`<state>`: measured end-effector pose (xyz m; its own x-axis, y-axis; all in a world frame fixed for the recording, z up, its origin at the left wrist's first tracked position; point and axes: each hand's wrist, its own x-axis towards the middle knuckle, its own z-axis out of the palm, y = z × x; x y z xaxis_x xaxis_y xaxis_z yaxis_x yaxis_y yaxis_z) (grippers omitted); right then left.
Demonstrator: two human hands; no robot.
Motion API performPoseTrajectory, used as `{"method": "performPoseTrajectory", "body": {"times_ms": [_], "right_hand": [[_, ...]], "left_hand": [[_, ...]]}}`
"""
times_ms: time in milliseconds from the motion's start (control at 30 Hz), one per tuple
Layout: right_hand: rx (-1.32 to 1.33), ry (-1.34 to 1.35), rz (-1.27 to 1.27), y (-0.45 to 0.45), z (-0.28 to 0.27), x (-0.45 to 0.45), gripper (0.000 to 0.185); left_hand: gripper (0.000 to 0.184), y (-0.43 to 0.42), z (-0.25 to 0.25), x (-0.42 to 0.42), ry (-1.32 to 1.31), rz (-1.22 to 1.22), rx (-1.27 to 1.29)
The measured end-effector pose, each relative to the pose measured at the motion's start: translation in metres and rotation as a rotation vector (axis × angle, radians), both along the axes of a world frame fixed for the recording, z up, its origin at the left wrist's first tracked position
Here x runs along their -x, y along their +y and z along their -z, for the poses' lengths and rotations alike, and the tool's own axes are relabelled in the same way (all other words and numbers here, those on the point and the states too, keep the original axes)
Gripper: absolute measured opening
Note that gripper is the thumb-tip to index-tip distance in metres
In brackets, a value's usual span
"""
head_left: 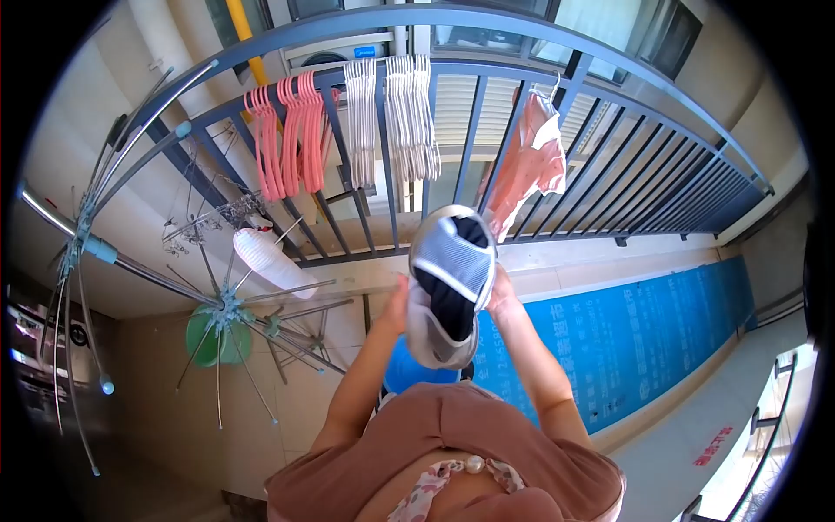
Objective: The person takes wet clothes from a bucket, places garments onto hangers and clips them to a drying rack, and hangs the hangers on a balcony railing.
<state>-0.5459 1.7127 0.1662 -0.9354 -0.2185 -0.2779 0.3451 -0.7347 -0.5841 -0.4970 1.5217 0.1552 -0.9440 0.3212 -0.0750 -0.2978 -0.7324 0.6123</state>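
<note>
A grey and white shoe (480,271) with a pale blue mesh upper and a dark inside is held up in front of my chest, its opening toward me. My left hand (398,304) grips its left side, and my right hand (502,291) grips the right. The shoe hides most of the fingers of both hands. Below the shoe, part of a blue round container (409,372) shows.
Pink hangers (304,130), white hangers (409,122) and a pink garment (535,152) hang on the railing (474,135). At left stand metal folding racks (228,306), a white ribbed object (265,259) and a green basin (204,344). Printed blue sheeting (626,335) covers floor at right.
</note>
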Motion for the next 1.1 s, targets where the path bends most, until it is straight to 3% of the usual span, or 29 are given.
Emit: {"method": "performPoseTrajectory", "body": {"times_ms": [67, 100, 167, 267, 367, 433, 500, 567, 667, 767, 833, 867, 900, 967, 1000, 1033, 1067, 1100], "right_hand": [[-0.248, -0.052, 0.065, -0.01, -0.021, -0.002, 0.024], [-0.342, 0.186, 0.071, -0.002, -0.014, 0.0, 0.02], [-0.7, 0.265, 0.31, 0.013, 0.001, 0.026, 0.014], [-1.291, 0.689, 0.912, 0.01, -0.056, -0.011, 0.014], [-1.715, 0.899, 0.263, 0.012, -0.058, -0.058, 0.04], [-1.793, 0.774, 0.275, -0.008, -0.046, -0.068, 0.051], [-1.686, 0.634, 0.335, -0.011, -0.018, -0.063, 0.055], [-1.434, 0.514, 0.203, -0.006, 0.001, -0.057, 0.037], [-1.422, 0.484, 0.142, -0.004, 0.013, -0.059, 0.022], [-1.35, 0.695, -0.16, 0.001, 0.009, -0.063, 0.021], [-0.663, 0.523, -0.003, -0.008, 0.012, -0.075, 0.018], [-0.365, 0.381, 0.133, -0.011, 0.013, -0.077, 0.017], [-0.065, 0.232, 0.247, -0.017, 0.013, -0.075, 0.016], [0.405, 0.237, 0.236, 0.011, 0.006, -0.06, 0.021], [0.191, 0.611, 0.197, 0.015, -0.026, -0.053, 0.021], [0.235, 0.365, 0.397, 0.026, -0.033, -0.042, 0.017], [0.082, 0.205, 0.545, 0.032, -0.06, -0.039, 0.014], [0.189, 0.477, 0.352, 0.068, -0.048, -0.023, 0.018]], "left_hand": [[0.069, 0.011, 0.002, -0.001, -0.055, 0.19, 0.171], [0.068, 0.013, 0.015, 0.005, -0.064, 0.359, 0.114], [0.07, 0.02, -0.017, 0.003, -0.26, 0.295, 0.205], [0.071, 0.024, 0.015, 0.008, -0.26, 0.183, 0.229], [0.074, 0.034, 0.029, 0.014, -0.191, 0.074, 0.176], [0.073, 0.039, 0.01, 0.009, -0.159, 0.039, 0.271], [0.074, 0.046, 0.032, 0.015, -0.104, -0.006, 0.38], [0.076, 0.05, 0.019, 0.006, -0.042, -0.081, 0.424], [0.077, 0.043, 0.033, 0.01, -0.036, -0.226, 0.603], [0.081, 0.036, 0.021, 0.012, -0.049, -0.408, 0.809], [0.082, 0.02, 0.043, 0.024, 0.034, -0.338, 0.929], [0.081, 0.019, 0.063, 0.032, -0.003, -0.347, 0.835], [0.079, 0.013, 0.064, 0.031, -0.001, -0.233, 0.842], [0.076, 0.009, 0.046, 0.015, 0.069, -0.328, 0.845], [0.066, -0.003, 0.051, 0.011, 0.012, -0.141, 1.02], [0.061, -0.003, 0.047, 0.002, 0.059, -0.194, 1.1], [0.058, -0.001, 0.064, -0.007, 0.095, -0.228, 1.041], [0.055, -0.003, 0.081, -0.012, 0.14, -0.26, 0.982]]}}
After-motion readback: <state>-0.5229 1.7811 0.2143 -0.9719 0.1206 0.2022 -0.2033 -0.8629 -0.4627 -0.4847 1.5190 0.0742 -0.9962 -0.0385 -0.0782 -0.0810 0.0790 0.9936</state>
